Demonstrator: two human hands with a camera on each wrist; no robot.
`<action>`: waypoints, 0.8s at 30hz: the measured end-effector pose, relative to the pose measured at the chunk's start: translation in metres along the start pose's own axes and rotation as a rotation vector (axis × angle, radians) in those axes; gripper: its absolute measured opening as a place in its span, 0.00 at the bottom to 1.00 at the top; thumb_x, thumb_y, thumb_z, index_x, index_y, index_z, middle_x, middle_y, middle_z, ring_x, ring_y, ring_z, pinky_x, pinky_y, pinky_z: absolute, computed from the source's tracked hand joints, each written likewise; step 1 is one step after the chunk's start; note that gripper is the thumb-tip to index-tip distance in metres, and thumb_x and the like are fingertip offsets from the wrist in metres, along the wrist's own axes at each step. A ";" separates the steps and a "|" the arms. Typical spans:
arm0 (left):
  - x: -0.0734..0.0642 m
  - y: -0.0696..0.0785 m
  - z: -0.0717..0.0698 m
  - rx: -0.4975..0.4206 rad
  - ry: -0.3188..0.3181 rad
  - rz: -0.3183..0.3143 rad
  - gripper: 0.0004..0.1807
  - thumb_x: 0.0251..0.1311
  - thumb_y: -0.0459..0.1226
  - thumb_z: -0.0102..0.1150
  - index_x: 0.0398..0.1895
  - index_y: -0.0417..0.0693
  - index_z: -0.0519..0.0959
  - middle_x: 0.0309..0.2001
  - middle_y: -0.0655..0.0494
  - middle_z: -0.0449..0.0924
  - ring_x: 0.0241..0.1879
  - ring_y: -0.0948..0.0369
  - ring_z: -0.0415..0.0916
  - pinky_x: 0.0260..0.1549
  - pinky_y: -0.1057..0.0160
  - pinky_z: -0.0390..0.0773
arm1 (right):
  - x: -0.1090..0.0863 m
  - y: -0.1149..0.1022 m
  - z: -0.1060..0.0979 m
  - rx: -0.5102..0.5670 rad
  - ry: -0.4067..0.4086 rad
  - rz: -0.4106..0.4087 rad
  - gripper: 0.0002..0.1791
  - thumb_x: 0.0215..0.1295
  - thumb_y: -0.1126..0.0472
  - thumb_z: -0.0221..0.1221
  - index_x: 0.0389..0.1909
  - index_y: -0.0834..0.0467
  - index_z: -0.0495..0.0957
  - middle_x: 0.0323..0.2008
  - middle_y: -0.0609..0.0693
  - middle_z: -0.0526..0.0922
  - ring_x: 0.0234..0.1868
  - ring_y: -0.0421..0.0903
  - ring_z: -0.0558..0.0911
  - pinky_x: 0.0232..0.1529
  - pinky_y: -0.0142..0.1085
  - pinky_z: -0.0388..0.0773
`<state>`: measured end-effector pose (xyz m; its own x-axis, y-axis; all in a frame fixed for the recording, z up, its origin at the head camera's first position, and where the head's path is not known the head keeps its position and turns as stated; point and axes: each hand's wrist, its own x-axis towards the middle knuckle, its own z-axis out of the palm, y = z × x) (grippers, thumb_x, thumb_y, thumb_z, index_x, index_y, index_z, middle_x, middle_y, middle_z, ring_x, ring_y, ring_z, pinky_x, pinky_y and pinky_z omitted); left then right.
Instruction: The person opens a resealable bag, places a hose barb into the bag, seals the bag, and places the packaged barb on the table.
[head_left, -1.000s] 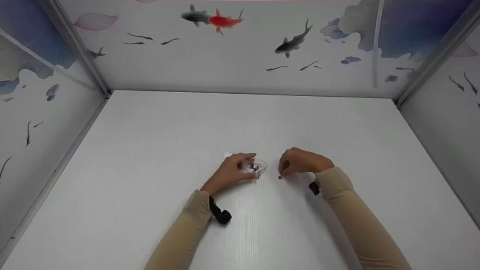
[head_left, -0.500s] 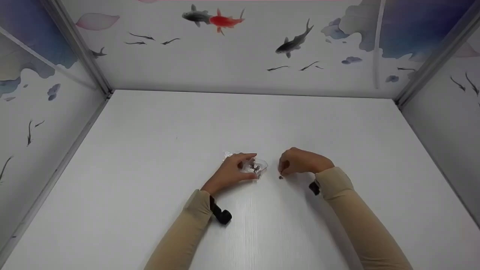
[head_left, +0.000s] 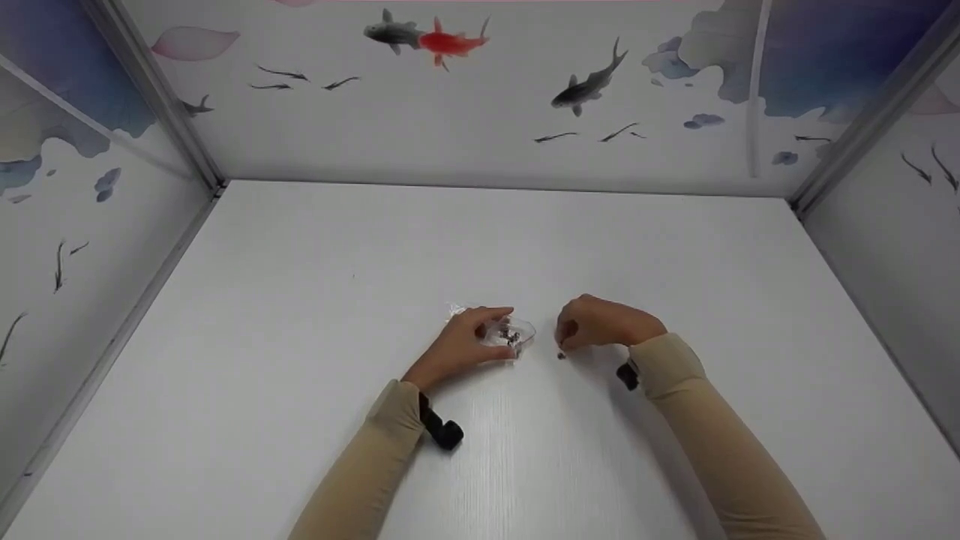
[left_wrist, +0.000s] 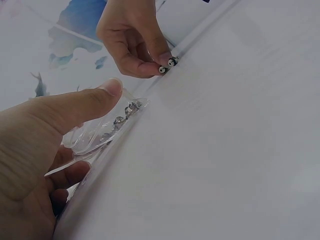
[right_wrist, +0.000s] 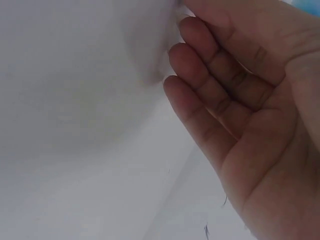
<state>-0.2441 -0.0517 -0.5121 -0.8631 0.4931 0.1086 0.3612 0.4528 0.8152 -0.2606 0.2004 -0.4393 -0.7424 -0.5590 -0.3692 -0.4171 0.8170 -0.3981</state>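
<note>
White table [head_left: 300,247], inside its far edge: half-curled left hand [head_left: 466,341] holds clear container [left_wrist: 95,131], right hand [head_left: 604,322] pinches metal pieces [left_wrist: 173,61] — if this pinch loosens, they may roll away.

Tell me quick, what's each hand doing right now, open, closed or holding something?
Left hand: holding a clear plastic container between thumb and fingers.
Right hand: pinching a small metal piece at its fingertips.
</note>
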 end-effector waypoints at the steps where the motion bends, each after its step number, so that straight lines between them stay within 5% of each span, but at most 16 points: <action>1: 0.000 0.000 0.000 0.001 0.000 0.002 0.36 0.51 0.48 0.71 0.65 0.53 0.72 0.56 0.56 0.77 0.45 0.61 0.69 0.47 0.61 0.69 | 0.000 0.000 0.000 0.000 -0.001 0.006 0.04 0.60 0.63 0.64 0.35 0.54 0.85 0.34 0.46 0.84 0.32 0.41 0.76 0.36 0.35 0.76; 24: 0.000 0.000 0.000 0.002 -0.011 0.013 0.37 0.51 0.49 0.71 0.66 0.52 0.71 0.58 0.57 0.77 0.50 0.60 0.70 0.52 0.59 0.69 | 0.008 -0.009 -0.009 0.004 0.073 -0.083 0.06 0.63 0.64 0.61 0.38 0.58 0.84 0.38 0.48 0.84 0.41 0.44 0.80 0.46 0.41 0.79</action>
<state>-0.2444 -0.0516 -0.5114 -0.8544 0.5073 0.1125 0.3729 0.4478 0.8127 -0.2675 0.1896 -0.4308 -0.7417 -0.6126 -0.2731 -0.4765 0.7678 -0.4283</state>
